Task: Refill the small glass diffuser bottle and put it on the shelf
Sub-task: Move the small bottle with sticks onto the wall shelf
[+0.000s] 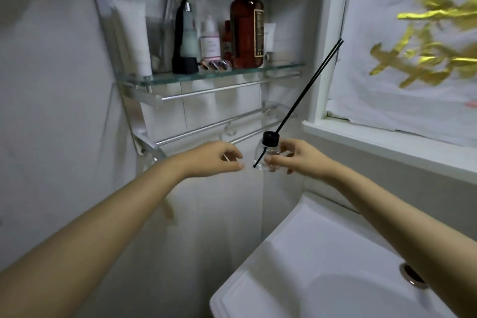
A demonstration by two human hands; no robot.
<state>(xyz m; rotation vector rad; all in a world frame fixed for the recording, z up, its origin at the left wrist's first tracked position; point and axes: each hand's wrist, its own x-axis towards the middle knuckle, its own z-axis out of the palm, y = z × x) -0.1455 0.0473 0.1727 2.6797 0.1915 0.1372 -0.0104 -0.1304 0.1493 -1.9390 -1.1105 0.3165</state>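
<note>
A small clear glass diffuser bottle (267, 153) with a black cap is held in the air by my right hand (296, 156), fingers around its right side. Two black reed sticks (309, 88) stand in its neck and lean up to the right. My left hand (216, 159) hovers just left of the bottle, fingers curled and apart, holding nothing and not touching the glass. The glass shelf (278, 67) hangs above and behind both hands, its right end bare.
On the shelf stand a brown bottle (246, 28), a small white bottle (210, 40), a black-based bottle (185, 33) and a white tube (135, 36). Metal towel rails (206, 93) run beneath it. A white sink (322, 266) lies at lower right, under a window ledge (387, 142).
</note>
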